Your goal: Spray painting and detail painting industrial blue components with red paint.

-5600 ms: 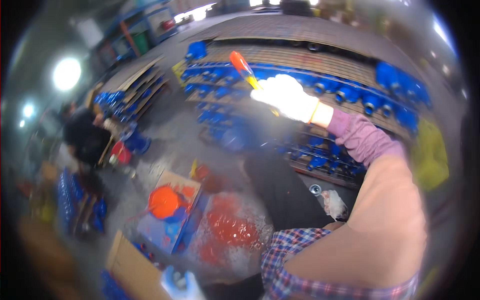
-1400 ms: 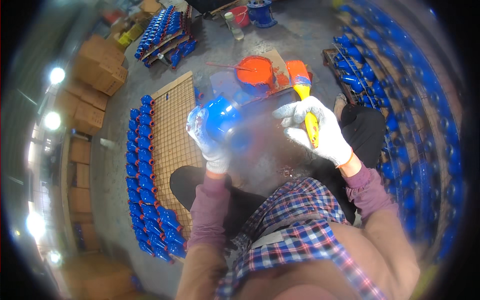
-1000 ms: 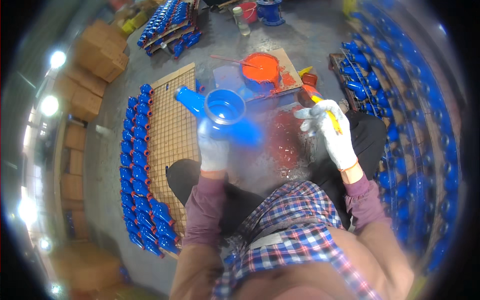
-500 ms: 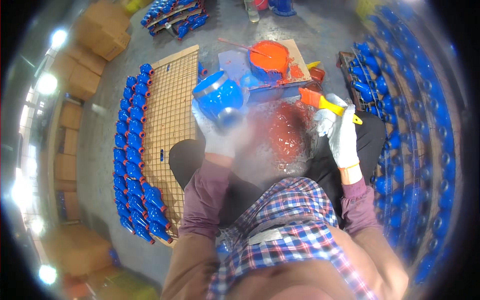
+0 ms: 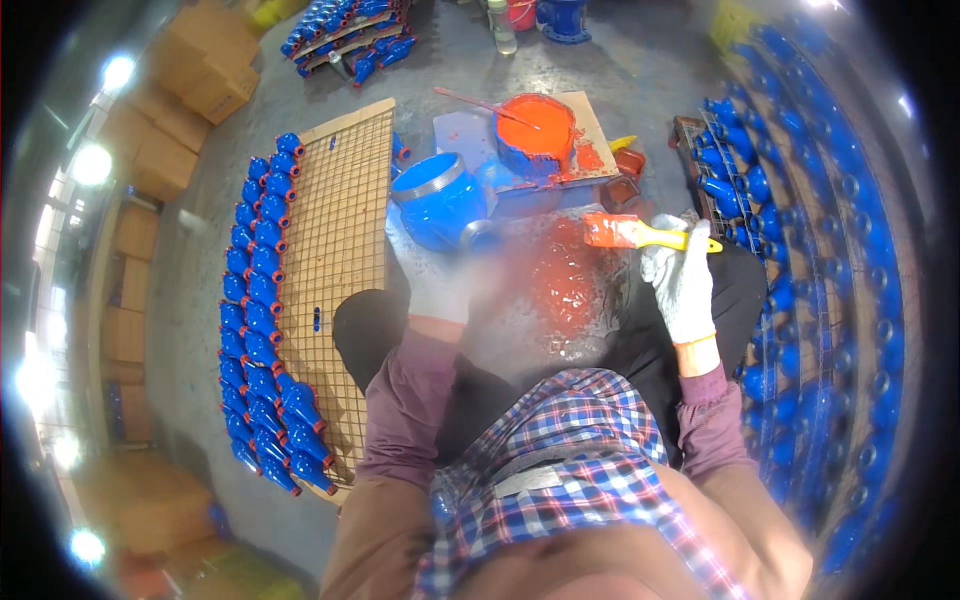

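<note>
My gloved left hand point(image 5: 432, 285) is closed round a glossy blue metal fitting point(image 5: 440, 212), which has a bare metal rim at its wide mouth and a smaller round opening low on its right. In my gloved right hand point(image 5: 682, 268) is a paintbrush point(image 5: 660, 236) with a yellow handle, held level. Its bristles, coated orange-red, point left toward the fitting but stay apart from it. Beyond both hands stands a blue bucket point(image 5: 535, 135) of orange-red paint, with a stick point(image 5: 485, 108) lying across its rim. Below the brush, red paint point(image 5: 570, 275) is smeared over a grey surface.
At left a wire-mesh rack point(image 5: 335, 220) on a board carries rows of blue fittings with red ends point(image 5: 262, 300). More blue fittings point(image 5: 800, 260) line racks at right. Cardboard boxes point(image 5: 205, 75) are stacked far left. A bottle point(image 5: 502, 28) stands at the back.
The brush has turned from slanting to nearly level, its bristles moving slightly down and left. The blue fitting has tilted a little, and its rim has shifted slightly down and right.
</note>
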The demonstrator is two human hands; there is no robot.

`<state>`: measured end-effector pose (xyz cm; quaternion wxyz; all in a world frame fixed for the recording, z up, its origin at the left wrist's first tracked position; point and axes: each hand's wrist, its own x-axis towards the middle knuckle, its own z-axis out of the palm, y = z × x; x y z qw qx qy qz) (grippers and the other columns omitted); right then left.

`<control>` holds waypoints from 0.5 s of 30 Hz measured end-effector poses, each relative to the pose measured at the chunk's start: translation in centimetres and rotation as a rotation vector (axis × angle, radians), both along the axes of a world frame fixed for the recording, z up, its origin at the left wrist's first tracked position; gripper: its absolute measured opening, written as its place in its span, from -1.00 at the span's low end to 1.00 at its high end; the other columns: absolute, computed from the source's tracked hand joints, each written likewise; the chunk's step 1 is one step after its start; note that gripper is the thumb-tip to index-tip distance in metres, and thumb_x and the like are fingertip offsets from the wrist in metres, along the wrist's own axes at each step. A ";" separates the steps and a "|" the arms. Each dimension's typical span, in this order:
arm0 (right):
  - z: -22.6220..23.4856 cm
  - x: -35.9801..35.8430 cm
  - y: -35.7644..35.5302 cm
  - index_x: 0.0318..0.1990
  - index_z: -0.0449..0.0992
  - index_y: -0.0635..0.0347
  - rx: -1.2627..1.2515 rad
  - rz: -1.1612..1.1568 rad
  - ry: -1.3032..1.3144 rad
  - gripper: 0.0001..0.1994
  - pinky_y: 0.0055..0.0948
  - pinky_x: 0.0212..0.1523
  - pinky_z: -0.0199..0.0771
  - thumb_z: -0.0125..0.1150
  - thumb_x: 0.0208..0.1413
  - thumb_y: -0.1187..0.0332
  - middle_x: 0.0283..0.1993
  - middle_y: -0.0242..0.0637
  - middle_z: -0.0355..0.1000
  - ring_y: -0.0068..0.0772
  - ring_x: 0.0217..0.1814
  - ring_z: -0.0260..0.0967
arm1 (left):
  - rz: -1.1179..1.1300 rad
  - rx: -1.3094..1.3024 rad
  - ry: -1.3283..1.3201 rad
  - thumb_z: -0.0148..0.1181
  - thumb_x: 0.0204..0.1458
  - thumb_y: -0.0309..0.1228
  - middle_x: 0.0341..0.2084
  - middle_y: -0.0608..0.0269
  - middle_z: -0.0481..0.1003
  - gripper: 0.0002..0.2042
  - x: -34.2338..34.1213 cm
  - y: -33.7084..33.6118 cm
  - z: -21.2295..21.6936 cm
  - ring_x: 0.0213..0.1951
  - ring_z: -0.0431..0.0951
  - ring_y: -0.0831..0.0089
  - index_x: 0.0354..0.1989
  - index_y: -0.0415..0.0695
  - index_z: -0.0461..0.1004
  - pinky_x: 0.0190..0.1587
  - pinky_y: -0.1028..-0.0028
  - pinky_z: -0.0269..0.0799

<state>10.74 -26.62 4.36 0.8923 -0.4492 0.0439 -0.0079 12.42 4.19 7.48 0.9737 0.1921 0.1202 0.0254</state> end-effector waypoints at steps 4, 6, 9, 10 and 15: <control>0.1 1.5 0.4 0.11 0.49 0.27 -0.193 0.005 -0.073 -0.67 -0.56 -0.44 0.32 0.09 0.45 0.18 -0.37 -0.40 0.40 -0.59 -0.46 0.29 | -0.032 0.121 -0.083 -0.03 0.18 0.33 0.13 0.10 0.50 -0.28 -0.5 0.9 -1.2 0.09 0.55 -0.02 0.32 0.06 0.34 -0.09 0.03 0.62; 0.3 2.5 0.8 0.14 0.48 0.23 -0.255 0.013 -0.106 -0.72 -0.55 -0.40 0.31 0.18 0.39 0.30 -0.34 -0.38 0.40 -0.58 -0.40 0.30 | 0.012 0.481 -0.155 -0.05 0.19 0.34 0.18 0.05 0.48 -0.25 -0.7 1.6 -2.3 0.13 0.53 -0.05 0.38 0.05 0.30 0.06 -0.04 0.56; 0.5 4.0 1.8 0.15 0.48 0.23 -0.290 0.025 -0.115 -0.70 -0.57 -0.41 0.28 0.19 0.39 0.27 -0.35 -0.38 0.40 -0.58 -0.43 0.28 | 0.041 0.385 -0.142 -0.10 0.20 0.37 0.23 -0.03 0.45 -0.20 -0.5 2.9 -3.6 0.18 0.50 -0.11 0.42 0.01 0.26 0.19 -0.11 0.49; 0.6 4.4 2.2 0.13 0.49 0.26 -0.297 0.015 -0.112 -0.71 -0.57 -0.42 0.28 0.19 0.38 0.29 -0.34 -0.40 0.41 -0.60 -0.44 0.28 | 0.040 0.308 -0.122 -0.11 0.19 0.38 0.23 -0.04 0.45 -0.19 -0.4 3.3 -4.0 0.17 0.50 -0.12 0.41 0.00 0.27 0.19 -0.11 0.49; 0.7 4.9 3.4 0.10 0.51 0.30 -0.317 0.023 -0.129 -0.71 -0.59 -0.46 0.26 0.18 0.38 0.29 -0.35 -0.42 0.41 -0.63 -0.48 0.27 | -0.087 -0.011 -0.132 -0.13 0.25 0.32 0.22 -0.01 0.46 -0.24 -1.3 5.1 -6.3 0.16 0.51 -0.07 0.38 -0.06 0.29 0.14 -0.10 0.51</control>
